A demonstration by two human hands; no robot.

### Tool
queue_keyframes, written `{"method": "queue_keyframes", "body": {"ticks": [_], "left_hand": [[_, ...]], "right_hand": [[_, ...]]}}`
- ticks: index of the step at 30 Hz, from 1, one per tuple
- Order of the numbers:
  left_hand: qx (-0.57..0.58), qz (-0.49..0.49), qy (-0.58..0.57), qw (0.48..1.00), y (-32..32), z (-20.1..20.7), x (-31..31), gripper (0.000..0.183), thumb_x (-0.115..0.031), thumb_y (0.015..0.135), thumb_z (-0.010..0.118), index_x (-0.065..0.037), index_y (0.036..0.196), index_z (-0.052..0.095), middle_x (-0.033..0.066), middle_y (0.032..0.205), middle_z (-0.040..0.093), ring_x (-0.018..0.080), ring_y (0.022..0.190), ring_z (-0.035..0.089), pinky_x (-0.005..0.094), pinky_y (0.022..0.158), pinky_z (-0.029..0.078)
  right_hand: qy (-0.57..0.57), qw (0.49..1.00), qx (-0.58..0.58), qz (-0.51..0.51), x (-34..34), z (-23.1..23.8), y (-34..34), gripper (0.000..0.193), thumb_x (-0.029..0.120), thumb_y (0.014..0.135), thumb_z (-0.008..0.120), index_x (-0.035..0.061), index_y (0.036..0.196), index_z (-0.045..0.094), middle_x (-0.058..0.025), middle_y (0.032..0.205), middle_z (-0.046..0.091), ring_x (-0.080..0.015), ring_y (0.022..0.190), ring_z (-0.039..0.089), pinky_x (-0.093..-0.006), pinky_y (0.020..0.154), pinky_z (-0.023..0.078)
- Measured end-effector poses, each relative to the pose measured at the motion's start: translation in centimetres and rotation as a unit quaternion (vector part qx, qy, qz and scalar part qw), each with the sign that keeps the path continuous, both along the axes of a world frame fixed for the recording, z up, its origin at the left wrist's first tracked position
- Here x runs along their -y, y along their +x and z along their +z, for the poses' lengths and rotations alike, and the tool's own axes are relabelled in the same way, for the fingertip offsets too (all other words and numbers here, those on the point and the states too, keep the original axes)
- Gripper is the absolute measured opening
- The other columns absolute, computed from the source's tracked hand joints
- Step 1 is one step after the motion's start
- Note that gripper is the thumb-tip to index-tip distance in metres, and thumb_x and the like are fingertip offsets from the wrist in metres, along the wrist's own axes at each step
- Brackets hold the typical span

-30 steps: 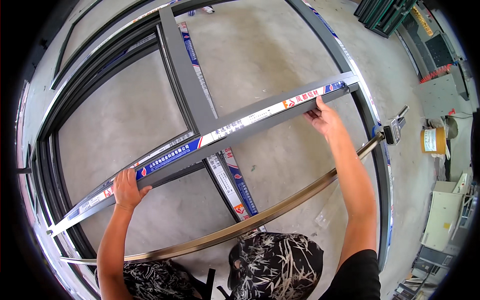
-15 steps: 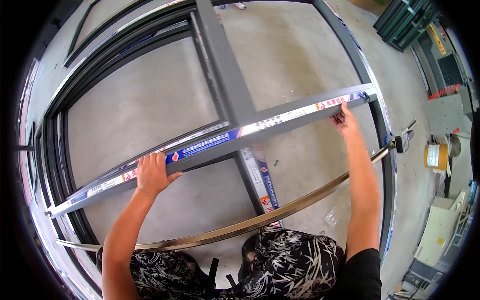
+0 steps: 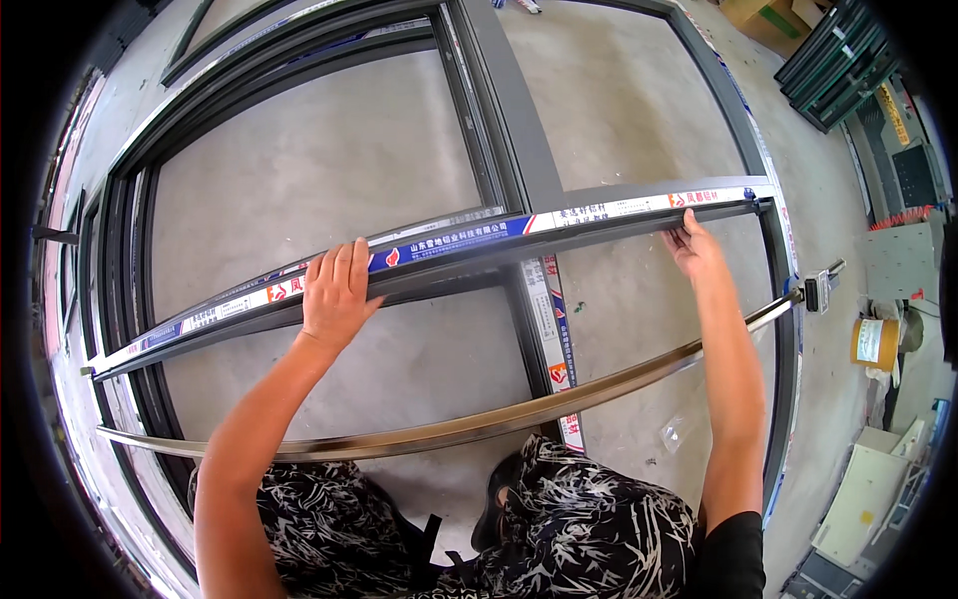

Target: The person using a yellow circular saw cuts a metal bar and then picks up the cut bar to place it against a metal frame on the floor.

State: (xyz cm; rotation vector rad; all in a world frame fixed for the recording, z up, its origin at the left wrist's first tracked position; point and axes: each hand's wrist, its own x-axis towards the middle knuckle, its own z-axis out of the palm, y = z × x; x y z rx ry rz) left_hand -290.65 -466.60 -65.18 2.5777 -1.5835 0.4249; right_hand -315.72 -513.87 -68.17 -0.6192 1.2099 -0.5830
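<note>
A large dark grey frame (image 3: 529,130) fills the view, and across its middle, rising slightly toward the right, runs a long grey bar (image 3: 459,243) faced with blue, white and red printed tape, with a bronze bar (image 3: 489,424) nearer the person's knees. Both bare arms reach forward, the left slanting inward and the right almost straight up. The left hand (image 3: 337,295) grasps the grey bar left of centre, fingers draped over it; the right hand (image 3: 694,248) grips its near edge toward the right end, thumb up, fingers curled.
</note>
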Motion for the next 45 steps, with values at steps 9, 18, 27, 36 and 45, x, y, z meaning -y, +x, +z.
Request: {"method": "queue_keyframes", "body": {"ticks": [9, 18, 27, 36, 45], "left_hand": [[0.022, -0.029, 0.027, 0.999, 0.4, -0.5, -1.7, 0.095, -0.007, 0.055, 0.081, 0.001, 0.138, 0.037, 0.0160, 0.128, 0.048, 0.0310, 0.118, 0.050, 0.0429, 0.099, 0.043], [0.021, -0.025, 0.031, 0.999, 0.1, -0.8, -1.5, 0.092, 0.000, 0.061, 0.076, 0.000, 0.141, 0.033, 0.0165, 0.127, 0.048, 0.0334, 0.113, 0.052, 0.0425, 0.098, 0.043], [0.020, -0.012, 0.060, 0.998, 0.1, -0.1, -2.9, 0.085, -0.008, 0.072, 0.073, -0.001, 0.145, 0.030, 0.0180, 0.141, 0.040, 0.0360, 0.128, 0.042, 0.0446, 0.109, 0.034], [-0.102, 0.012, 0.182, 0.978, -3.7, 4.9, -14.9, 0.037, -0.012, 0.082, 0.063, -0.003, 0.118, 0.059, 0.0141, 0.129, 0.052, 0.0326, 0.121, 0.049, 0.0435, 0.101, 0.041], [-0.068, 0.236, 0.074, 0.967, -2.2, 4.9, -18.1, 0.022, -0.015, 0.079, 0.068, -0.005, 0.092, 0.054, 0.0138, 0.095, 0.053, 0.0326, 0.095, 0.055, 0.0425, 0.083, 0.046]], "right_hand": [[-0.014, 0.998, -0.029, 0.052, -2.9, 0.5, 1.4, 0.032, 0.014, 0.091, 0.065, -0.0008, 0.116, 0.054, -0.0153, 0.110, 0.058, -0.0266, 0.101, 0.060, -0.0386, 0.090, 0.055], [-0.015, 0.992, -0.031, 0.120, -7.2, 2.0, 2.8, 0.026, 0.011, 0.087, 0.069, -0.0027, 0.105, 0.056, -0.0143, 0.099, 0.061, -0.0243, 0.089, 0.063, -0.0340, 0.079, 0.060], [-0.076, 0.975, 0.016, 0.206, -4.9, -1.2, 2.4, 0.029, 0.017, 0.084, 0.074, 0.0042, 0.105, 0.059, -0.0100, 0.095, 0.063, -0.0236, 0.088, 0.063, -0.0302, 0.071, 0.057], [-0.118, 0.976, -0.087, 0.163, -2.4, -2.0, 0.9, 0.035, 0.025, 0.077, 0.080, 0.0089, 0.102, 0.062, -0.0057, 0.088, 0.063, -0.0134, 0.076, 0.064, -0.0200, 0.059, 0.052], [-0.059, 0.979, -0.080, 0.177, 1.9, -5.9, -2.5, 0.033, 0.027, 0.082, 0.075, 0.0080, 0.106, 0.062, -0.0052, 0.096, 0.064, -0.0141, 0.085, 0.064, -0.0194, 0.068, 0.053]]}}
